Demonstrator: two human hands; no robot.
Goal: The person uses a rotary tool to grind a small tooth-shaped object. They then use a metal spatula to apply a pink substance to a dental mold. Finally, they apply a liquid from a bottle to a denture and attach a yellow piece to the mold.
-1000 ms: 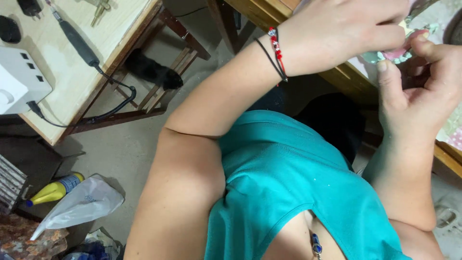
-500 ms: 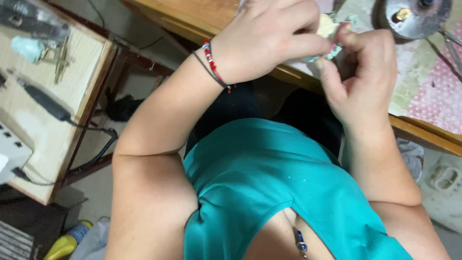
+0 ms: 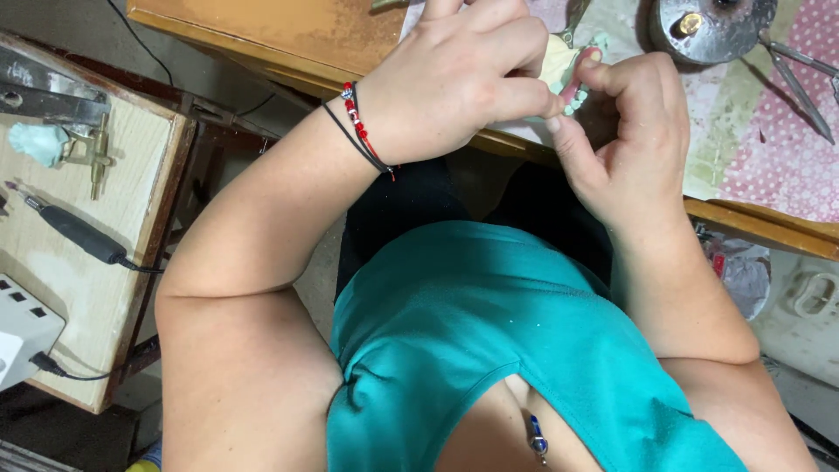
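Hands: left hand (image 3: pixel 459 83) and right hand (image 3: pixel 634 140) pinch pale dental cast (image 3: pixel 564 74).

Both hands meet above the near edge of the worktop (image 3: pixel 262 44), the left hand (image 3: pixel 454 83) just left of the right hand (image 3: pixel 634 144), a dental model (image 3: pixel 572 74) pinched between them. Behind them stands a metal burner (image 3: pixel 708 26) (tweezers (image 3: pixel 800 79) at its right). A side table (image 3: pixel 79 288) at far left carries a handpiece (image 3: pixel 74 232).
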